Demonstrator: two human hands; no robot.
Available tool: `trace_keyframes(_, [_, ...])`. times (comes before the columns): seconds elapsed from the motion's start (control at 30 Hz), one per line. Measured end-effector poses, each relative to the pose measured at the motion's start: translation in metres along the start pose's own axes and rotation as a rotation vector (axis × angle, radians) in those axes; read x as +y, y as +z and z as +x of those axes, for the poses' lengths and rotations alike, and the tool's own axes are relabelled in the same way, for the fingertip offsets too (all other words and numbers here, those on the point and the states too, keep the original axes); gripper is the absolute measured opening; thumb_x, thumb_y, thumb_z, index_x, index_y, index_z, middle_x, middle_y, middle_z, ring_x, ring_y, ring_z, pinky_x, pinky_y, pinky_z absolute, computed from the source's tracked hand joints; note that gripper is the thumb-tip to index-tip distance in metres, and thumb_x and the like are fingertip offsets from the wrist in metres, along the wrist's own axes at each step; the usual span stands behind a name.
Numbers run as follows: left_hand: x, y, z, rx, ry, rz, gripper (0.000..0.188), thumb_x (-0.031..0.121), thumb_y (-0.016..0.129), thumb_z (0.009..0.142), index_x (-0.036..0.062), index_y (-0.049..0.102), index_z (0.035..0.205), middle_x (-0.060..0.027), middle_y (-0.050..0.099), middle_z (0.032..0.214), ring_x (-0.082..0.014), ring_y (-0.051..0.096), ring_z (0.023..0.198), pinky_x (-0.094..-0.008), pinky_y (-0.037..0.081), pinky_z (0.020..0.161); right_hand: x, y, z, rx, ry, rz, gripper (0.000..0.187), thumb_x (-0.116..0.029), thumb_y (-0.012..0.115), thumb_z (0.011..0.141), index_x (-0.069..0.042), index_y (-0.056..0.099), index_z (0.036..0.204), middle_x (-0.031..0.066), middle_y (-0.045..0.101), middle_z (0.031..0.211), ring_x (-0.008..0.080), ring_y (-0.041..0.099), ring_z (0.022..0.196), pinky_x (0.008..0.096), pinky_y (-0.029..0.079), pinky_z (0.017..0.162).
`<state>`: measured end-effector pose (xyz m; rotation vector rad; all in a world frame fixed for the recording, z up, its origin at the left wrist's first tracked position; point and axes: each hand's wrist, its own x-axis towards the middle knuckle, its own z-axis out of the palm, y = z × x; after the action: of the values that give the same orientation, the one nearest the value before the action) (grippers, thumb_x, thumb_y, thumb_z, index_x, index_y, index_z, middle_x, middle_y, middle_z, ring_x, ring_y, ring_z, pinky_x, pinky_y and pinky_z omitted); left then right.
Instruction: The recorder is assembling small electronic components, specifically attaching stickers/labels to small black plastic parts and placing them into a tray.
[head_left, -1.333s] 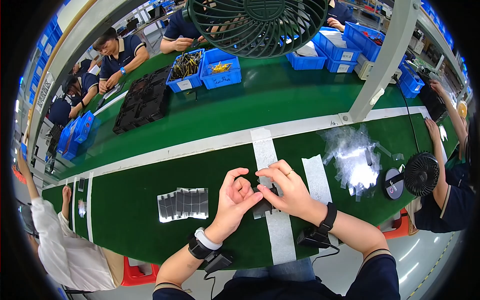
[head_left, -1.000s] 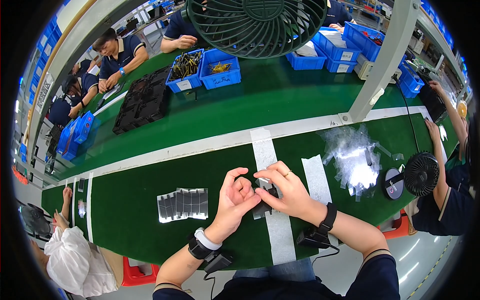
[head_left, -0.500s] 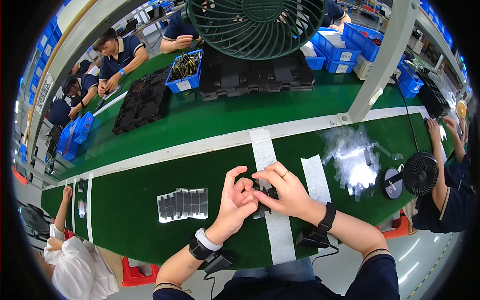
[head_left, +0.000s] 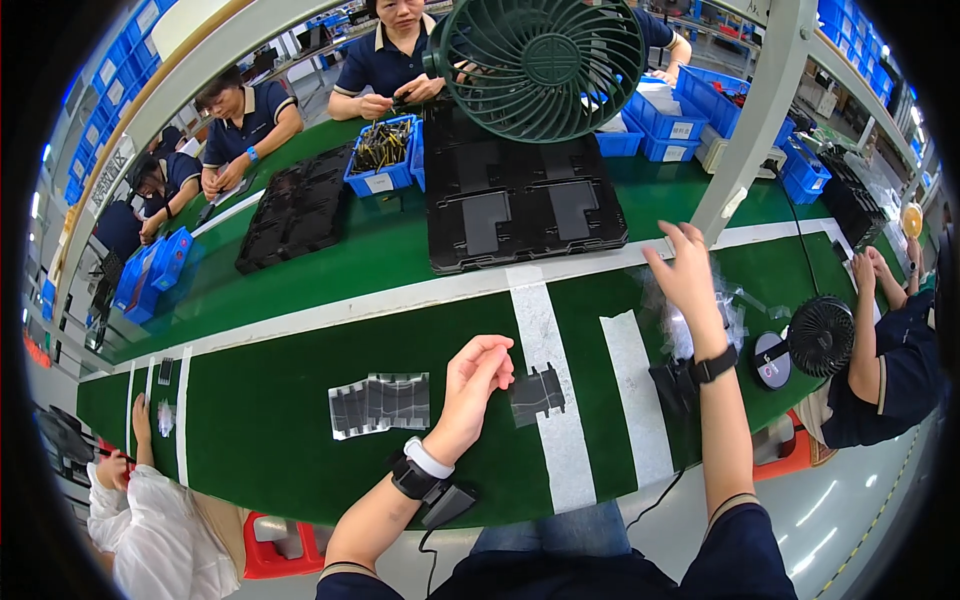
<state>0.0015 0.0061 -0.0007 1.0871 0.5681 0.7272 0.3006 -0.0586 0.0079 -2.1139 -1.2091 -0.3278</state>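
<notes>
Seemingly unfinished: clear films remain

Toward the green surface's near edge, one dark piece lies partly on a white strip beside the left hand, loosely curled, contents unclear. The dark row leftward looks done. Nearer the far edge, the right hand spreads, seemingly empty, by the films.
</notes>
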Motion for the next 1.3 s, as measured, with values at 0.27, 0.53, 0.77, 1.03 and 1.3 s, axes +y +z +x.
trace_keyframes(0.27, [-0.006, -0.007, 0.001, -0.011, -0.011, -0.003, 0.008, 0.011, 0.053, 0.088, 0.0048, 0.056, 0.092, 0.0037, 0.046, 0.065, -0.0047, 0.042, 0.058, -0.0209, 0.041, 0.062, -0.027, 0.032, 0.066, -0.581, 0.788, 1.266, 0.021, -0.026, 0.068, 0.077, -0.009, 0.056, 0.083, -0.0011, 0.056, 0.070, 0.0101, 0.052, 0.057, 0.0234, 0.039, 0.050])
trace_keyframes(0.53, [-0.001, -0.015, 0.005, 0.072, -0.013, -0.378, 0.060, 0.054, 0.032, 0.089, 0.0020, 0.043, 0.116, -0.0088, 0.057, 0.092, -0.0180, 0.057, 0.081, -0.0317, 0.046, 0.080, -0.085, 0.019, 0.046, -0.381, 0.604, 1.649, 0.017, 0.001, 0.060, 0.070, -0.005, 0.049, 0.081, 0.0010, 0.052, 0.071, 0.0068, 0.042, 0.048, 0.0186, 0.026, 0.036])
trace_keyframes(0.77, [0.014, -0.020, 0.013, 0.031, 0.258, -0.507, 0.077, 0.061, 0.042, 0.084, 0.0054, 0.024, 0.134, -0.0197, 0.036, 0.133, -0.0318, 0.039, 0.120, -0.0403, 0.032, 0.102, -0.081, -0.016, -0.014, -0.460, 0.651, 1.808, 0.013, -0.002, 0.055, 0.072, -0.005, 0.053, 0.084, 0.0013, 0.054, 0.070, 0.0069, 0.043, 0.045, 0.0176, 0.032, 0.036])
trace_keyframes(1.03, [0.055, -0.040, -0.031, 0.288, 0.213, -0.613, 0.014, 0.013, 0.057, 0.080, 0.0064, 0.058, 0.092, -0.0042, 0.062, 0.093, -0.0172, 0.058, 0.090, -0.0325, 0.045, 0.086, -0.122, -0.021, -0.050, -0.779, 0.577, 1.784, 0.011, -0.014, 0.060, 0.079, -0.006, 0.056, 0.086, 0.0027, 0.057, 0.072, 0.0105, 0.048, 0.049, 0.0212, 0.037, 0.040])
trace_keyframes(1.3, [0.089, -0.126, -0.098, 0.486, 0.412, -0.510, 0.021, 0.010, 0.053, 0.075, 0.0025, 0.059, 0.094, -0.0066, 0.064, 0.095, -0.0202, 0.060, 0.091, -0.0329, 0.046, 0.086, -0.070, 0.012, -0.059, -0.228, -0.084, 0.754, 0.058, 0.015, 0.042, 0.062, -0.008, 0.051, 0.115, 0.0101, 0.056, 0.093, 0.0122, 0.053, 0.057, 0.0230, 0.045, 0.058])
